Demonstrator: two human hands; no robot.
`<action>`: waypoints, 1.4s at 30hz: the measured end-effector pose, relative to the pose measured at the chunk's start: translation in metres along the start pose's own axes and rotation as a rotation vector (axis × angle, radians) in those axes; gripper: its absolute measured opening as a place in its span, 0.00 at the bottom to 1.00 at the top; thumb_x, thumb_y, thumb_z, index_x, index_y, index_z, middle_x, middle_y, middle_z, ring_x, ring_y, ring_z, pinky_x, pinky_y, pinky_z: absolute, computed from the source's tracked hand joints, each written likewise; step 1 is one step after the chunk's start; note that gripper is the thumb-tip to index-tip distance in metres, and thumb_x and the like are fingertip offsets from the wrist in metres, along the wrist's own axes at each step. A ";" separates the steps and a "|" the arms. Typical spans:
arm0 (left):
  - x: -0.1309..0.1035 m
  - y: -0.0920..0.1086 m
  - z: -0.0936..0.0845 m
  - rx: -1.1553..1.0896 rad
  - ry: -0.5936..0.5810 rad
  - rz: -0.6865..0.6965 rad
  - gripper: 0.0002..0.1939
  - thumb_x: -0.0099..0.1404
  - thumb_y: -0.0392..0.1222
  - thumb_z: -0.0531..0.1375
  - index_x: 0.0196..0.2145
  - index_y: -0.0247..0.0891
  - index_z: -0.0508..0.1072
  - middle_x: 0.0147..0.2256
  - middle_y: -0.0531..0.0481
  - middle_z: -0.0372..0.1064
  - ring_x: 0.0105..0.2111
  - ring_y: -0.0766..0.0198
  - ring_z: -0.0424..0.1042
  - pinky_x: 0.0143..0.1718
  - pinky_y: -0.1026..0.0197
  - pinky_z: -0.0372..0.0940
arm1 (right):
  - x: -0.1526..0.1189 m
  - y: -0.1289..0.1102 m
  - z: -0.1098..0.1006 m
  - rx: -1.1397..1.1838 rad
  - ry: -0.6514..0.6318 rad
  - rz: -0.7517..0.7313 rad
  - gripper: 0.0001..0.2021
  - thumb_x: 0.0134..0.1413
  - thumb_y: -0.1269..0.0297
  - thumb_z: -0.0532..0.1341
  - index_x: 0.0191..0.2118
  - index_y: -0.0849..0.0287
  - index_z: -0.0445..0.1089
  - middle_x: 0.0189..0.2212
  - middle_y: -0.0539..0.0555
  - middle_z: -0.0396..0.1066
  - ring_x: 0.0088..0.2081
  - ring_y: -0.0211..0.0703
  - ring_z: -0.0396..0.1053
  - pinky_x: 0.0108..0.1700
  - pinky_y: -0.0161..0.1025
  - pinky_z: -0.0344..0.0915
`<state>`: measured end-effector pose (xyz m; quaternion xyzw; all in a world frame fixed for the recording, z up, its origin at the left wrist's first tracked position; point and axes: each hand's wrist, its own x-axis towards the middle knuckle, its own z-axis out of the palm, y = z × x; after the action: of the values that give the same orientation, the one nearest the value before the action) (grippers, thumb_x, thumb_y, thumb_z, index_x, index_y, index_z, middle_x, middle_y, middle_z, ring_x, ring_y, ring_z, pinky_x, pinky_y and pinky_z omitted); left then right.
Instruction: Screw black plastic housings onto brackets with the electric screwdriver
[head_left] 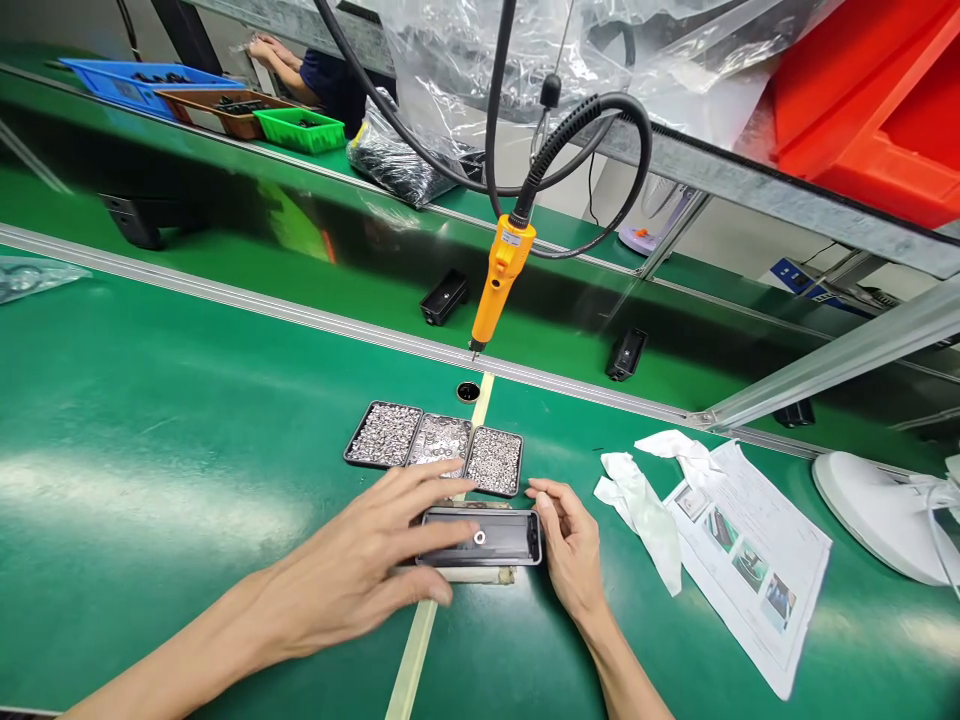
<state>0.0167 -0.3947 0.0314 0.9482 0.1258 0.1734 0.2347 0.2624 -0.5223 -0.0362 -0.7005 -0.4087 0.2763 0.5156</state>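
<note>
A shallow black rectangular housing [504,550] lies on a small fixture [480,575] in front of me. Inside it sits a small silver ring, like a washer or nut [479,537]. My left hand [367,545] is over the housing's left part, fingers spread, one fingertip beside the ring. At the right end my right hand [571,545] has its fingers bent and close together against the housing. Just behind are three open trays of small metal parts: a left tray [385,434], a middle tray [442,440] and a right tray [495,460].
An orange electric screwdriver [501,280] hangs above the trays by its cable. A small round black container [468,392] stands behind them. To the right lie white cloths [645,515] and a printed sheet [750,570]. Black housings [445,297] rest beyond the metal rail [300,318]. Another person's hands [274,55] show far back.
</note>
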 end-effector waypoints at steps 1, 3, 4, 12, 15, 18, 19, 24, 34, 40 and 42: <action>0.001 -0.005 -0.005 -0.018 0.081 -0.043 0.17 0.76 0.48 0.58 0.59 0.52 0.73 0.64 0.49 0.66 0.66 0.47 0.59 0.63 0.40 0.63 | 0.000 0.000 0.000 0.001 -0.001 0.002 0.17 0.68 0.50 0.58 0.48 0.56 0.76 0.39 0.55 0.77 0.37 0.42 0.74 0.40 0.37 0.67; 0.004 -0.020 -0.014 0.008 0.262 -0.172 0.14 0.77 0.48 0.55 0.52 0.46 0.77 0.55 0.47 0.73 0.59 0.50 0.67 0.60 0.44 0.65 | 0.000 0.001 -0.001 0.004 -0.004 0.005 0.17 0.68 0.49 0.58 0.48 0.56 0.75 0.39 0.55 0.77 0.38 0.42 0.74 0.40 0.37 0.67; 0.005 -0.030 -0.018 0.059 0.319 -0.247 0.14 0.77 0.48 0.55 0.49 0.43 0.78 0.51 0.46 0.75 0.55 0.50 0.70 0.57 0.45 0.66 | 0.000 0.001 -0.001 0.005 -0.005 0.006 0.17 0.68 0.49 0.58 0.48 0.56 0.75 0.39 0.54 0.77 0.38 0.43 0.74 0.40 0.37 0.67; -0.007 -0.099 -0.004 0.443 0.113 -0.494 0.17 0.72 0.46 0.51 0.41 0.37 0.78 0.38 0.39 0.72 0.41 0.43 0.69 0.41 0.48 0.66 | -0.001 0.005 -0.001 -0.012 0.001 0.025 0.18 0.68 0.48 0.58 0.49 0.56 0.75 0.40 0.55 0.77 0.40 0.43 0.74 0.40 0.36 0.68; -0.007 -0.102 0.005 0.390 0.133 -0.485 0.15 0.71 0.43 0.52 0.42 0.37 0.77 0.38 0.40 0.73 0.41 0.45 0.68 0.41 0.49 0.64 | -0.001 0.005 -0.002 -0.019 0.000 0.035 0.19 0.68 0.48 0.58 0.50 0.56 0.75 0.42 0.56 0.78 0.41 0.43 0.75 0.41 0.36 0.69; -0.003 -0.101 0.010 0.345 0.150 -0.497 0.11 0.71 0.39 0.53 0.39 0.37 0.76 0.37 0.41 0.74 0.41 0.46 0.67 0.40 0.51 0.63 | -0.002 0.005 -0.002 -0.022 0.008 0.045 0.19 0.67 0.47 0.59 0.49 0.56 0.76 0.44 0.57 0.79 0.43 0.44 0.76 0.42 0.35 0.70; -0.002 -0.100 0.011 0.329 0.153 -0.502 0.11 0.71 0.38 0.53 0.38 0.37 0.75 0.36 0.42 0.74 0.41 0.47 0.67 0.40 0.51 0.62 | -0.002 0.005 -0.003 -0.024 0.015 0.049 0.19 0.66 0.47 0.59 0.49 0.56 0.76 0.45 0.58 0.79 0.43 0.45 0.76 0.42 0.35 0.70; 0.001 -0.100 0.013 0.234 0.186 -0.508 0.12 0.72 0.33 0.52 0.33 0.38 0.72 0.33 0.46 0.73 0.38 0.51 0.66 0.38 0.54 0.60 | 0.001 0.008 -0.006 0.004 0.058 0.110 0.22 0.61 0.45 0.63 0.49 0.57 0.77 0.44 0.59 0.79 0.41 0.47 0.76 0.39 0.36 0.72; 0.002 -0.099 0.017 0.068 0.342 -0.497 0.12 0.74 0.33 0.46 0.34 0.39 0.65 0.35 0.47 0.66 0.38 0.53 0.63 0.41 0.53 0.58 | 0.102 -0.054 0.005 -0.027 0.093 -0.129 0.24 0.60 0.46 0.64 0.54 0.58 0.73 0.45 0.61 0.77 0.43 0.49 0.75 0.42 0.44 0.72; 0.002 -0.099 0.027 -0.065 0.415 -0.527 0.11 0.76 0.36 0.42 0.35 0.41 0.59 0.32 0.51 0.63 0.31 0.58 0.65 0.35 0.56 0.59 | 0.178 -0.116 0.061 0.018 0.060 -0.329 0.35 0.58 0.48 0.67 0.67 0.51 0.58 0.62 0.60 0.67 0.60 0.51 0.68 0.60 0.51 0.66; 0.003 -0.099 0.028 -0.113 0.424 -0.537 0.11 0.76 0.36 0.42 0.35 0.42 0.58 0.31 0.52 0.64 0.29 0.60 0.65 0.34 0.58 0.59 | 0.192 -0.129 0.073 0.046 0.016 -0.353 0.32 0.59 0.49 0.66 0.66 0.51 0.60 0.56 0.58 0.72 0.56 0.50 0.71 0.60 0.51 0.66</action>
<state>0.0149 -0.3203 -0.0397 0.8097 0.4068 0.3053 0.2927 0.2648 -0.3036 0.0691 -0.6082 -0.5148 0.1849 0.5752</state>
